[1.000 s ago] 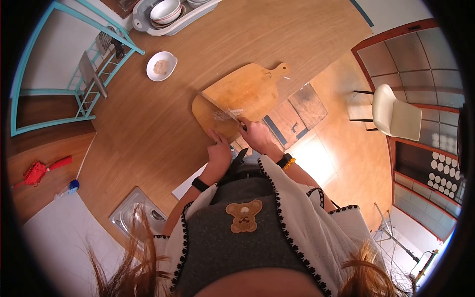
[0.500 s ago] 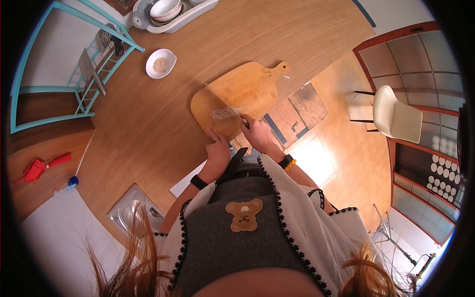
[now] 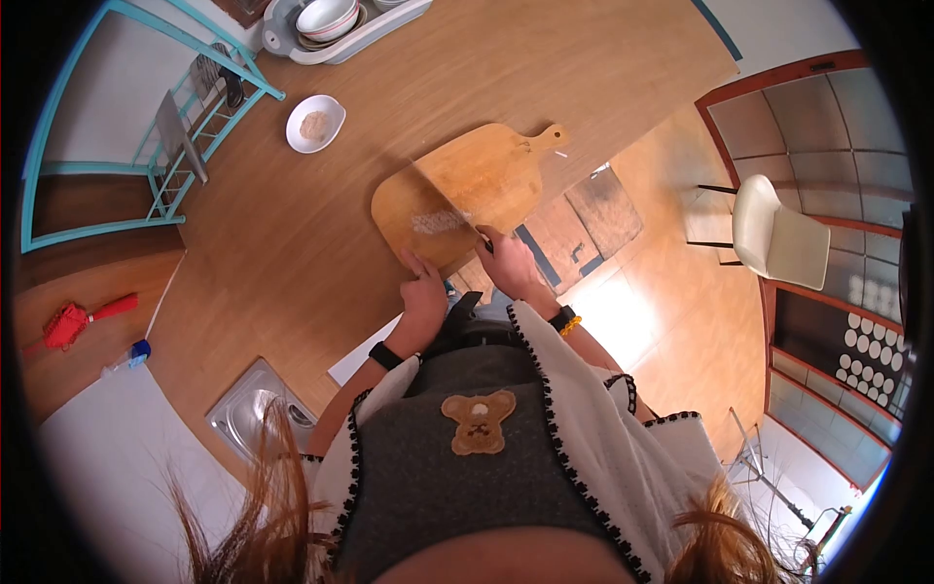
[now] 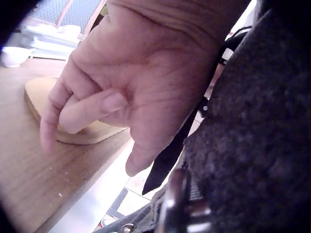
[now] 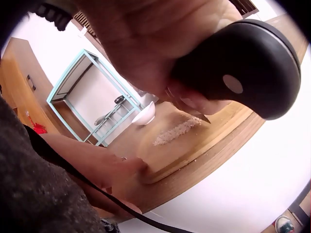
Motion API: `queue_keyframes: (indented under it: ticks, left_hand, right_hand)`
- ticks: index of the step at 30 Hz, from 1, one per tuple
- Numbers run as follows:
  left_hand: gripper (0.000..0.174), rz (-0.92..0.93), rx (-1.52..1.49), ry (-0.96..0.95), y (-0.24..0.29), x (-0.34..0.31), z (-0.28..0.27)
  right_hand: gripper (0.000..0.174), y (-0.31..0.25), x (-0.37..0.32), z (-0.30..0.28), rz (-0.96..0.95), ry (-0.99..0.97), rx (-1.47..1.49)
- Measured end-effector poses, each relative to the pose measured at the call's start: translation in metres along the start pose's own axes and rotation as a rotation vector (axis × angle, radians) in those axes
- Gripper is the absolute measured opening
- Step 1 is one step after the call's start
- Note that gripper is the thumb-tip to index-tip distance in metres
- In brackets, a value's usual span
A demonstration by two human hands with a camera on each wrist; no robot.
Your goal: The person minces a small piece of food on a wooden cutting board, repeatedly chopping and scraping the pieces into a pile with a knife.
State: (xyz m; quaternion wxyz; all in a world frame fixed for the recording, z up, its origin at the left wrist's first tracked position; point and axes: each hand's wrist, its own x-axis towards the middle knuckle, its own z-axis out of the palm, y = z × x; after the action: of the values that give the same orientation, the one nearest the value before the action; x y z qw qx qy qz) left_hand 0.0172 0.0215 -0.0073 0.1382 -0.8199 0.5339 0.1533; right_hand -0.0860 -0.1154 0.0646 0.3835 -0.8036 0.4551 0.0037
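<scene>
A wooden cutting board [image 3: 477,175] lies at the counter's near edge. Chopped pale pink food [image 3: 435,223] forms a narrow strip on it, also visible in the right wrist view [image 5: 179,132]. My right hand [image 3: 511,265] grips the black knife handle [image 5: 243,68]; the thin blade [image 3: 443,193] lies across the board, right of the food. My left hand [image 3: 423,300] rests at the board's near left edge, a finger extended onto it. In the left wrist view, that hand [image 4: 126,82] has some fingers extended and one bent toward the palm.
A white bowl [image 3: 315,125] with pale pink contents stands at the back left. Beyond it are a tub of bowls [image 3: 341,49] and a turquoise rack [image 3: 185,175] with a cleaver. A metal sink [image 3: 255,409] is at the lower left; a cream chair [image 3: 778,229] stands at the right.
The knife blade has shifted right across the board, away from the food strip, leaving more of the strip visible. My right hand moved slightly right with it; my left hand stays by the board's edge.
</scene>
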Motion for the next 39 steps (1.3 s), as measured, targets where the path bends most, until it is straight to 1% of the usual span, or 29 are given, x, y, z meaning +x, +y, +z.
queue_keyframes:
  ticks: [2,6,9,12,14,15,17,18,20,21,23,24,26,27,29,32,34,36,38,39]
  left_hand:
    - [0.071,-0.003,-0.002,-0.043,-0.001,-0.001,0.000]
    - [0.070,-0.002,-0.021,-0.069,-0.001,0.001,0.001]
    - [0.069,0.016,0.028,-0.043,-0.002,0.000,0.003]
    - [0.069,-0.008,-0.013,-0.088,0.000,0.001,0.000]
    - [0.068,0.007,0.026,-0.029,-0.001,0.000,0.010]
    - [0.068,0.008,0.025,-0.028,-0.002,-0.001,0.013]
    - [0.067,0.025,0.065,0.098,-0.002,0.000,0.018]
    - [0.067,0.020,0.061,0.099,-0.001,0.000,0.014]
    - [0.066,0.002,0.038,0.011,-0.002,-0.001,0.004]
    - [0.066,0.000,0.035,0.015,-0.002,-0.001,0.006]
    - [0.065,0.014,0.066,0.099,-0.002,-0.001,0.010]
    - [0.065,0.009,0.063,0.101,-0.002,-0.001,0.007]
    - [0.065,0.018,0.102,0.063,-0.002,-0.002,0.002]
    - [0.065,0.016,0.098,0.064,-0.001,-0.003,0.003]
    - [0.064,0.026,0.166,0.118,-0.001,-0.003,0.005]
    - [0.065,0.051,0.188,0.130,-0.002,-0.004,0.004]
    - [0.065,0.026,0.174,0.141,0.000,-0.003,0.012]
    - [0.065,0.003,0.161,0.153,0.001,-0.002,0.015]
    - [0.066,0.027,0.186,0.183,0.000,-0.004,0.014]
    - [0.066,0.026,0.185,0.183,0.000,-0.004,0.017]
  right_hand:
    - [0.029,-0.004,-0.001,0.000,0.012,0.073,0.014]
    - [0.029,0.000,0.001,0.002,0.051,0.029,0.011]
    - [0.029,0.001,0.000,0.002,0.063,0.051,0.012]
    - [0.029,0.003,0.000,0.002,0.047,0.064,0.027]
    - [0.029,0.004,0.000,0.003,0.054,0.104,0.033]
    - [0.029,0.005,-0.001,0.004,0.054,0.105,0.032]
    - [0.028,0.006,0.000,0.004,0.065,0.116,0.049]
    - [0.028,0.006,0.001,0.004,0.061,0.113,0.045]
    - [0.029,0.006,0.003,0.004,0.068,0.155,0.029]
    - [0.029,0.010,0.005,0.004,0.064,0.156,0.026]
    - [0.031,0.019,0.011,0.006,0.128,0.194,0.099]
    - [0.031,0.019,0.013,0.003,0.123,0.193,0.096]
    - [0.032,0.021,0.017,-0.003,0.183,0.256,0.102]
    - [0.033,0.019,0.019,-0.007,0.230,0.242,0.104]
    - [0.032,0.021,0.022,-0.006,0.228,0.240,0.076]
    - [0.031,0.014,0.019,0.000,0.204,0.240,0.016]
    - [0.030,0.004,0.014,0.007,0.182,0.238,-0.023]
    - [0.031,-0.005,0.010,0.014,0.095,0.182,-0.075]
    - [0.031,-0.008,0.008,0.024,0.078,0.157,-0.078]
    - [0.029,-0.011,0.006,0.026,0.026,0.127,-0.053]
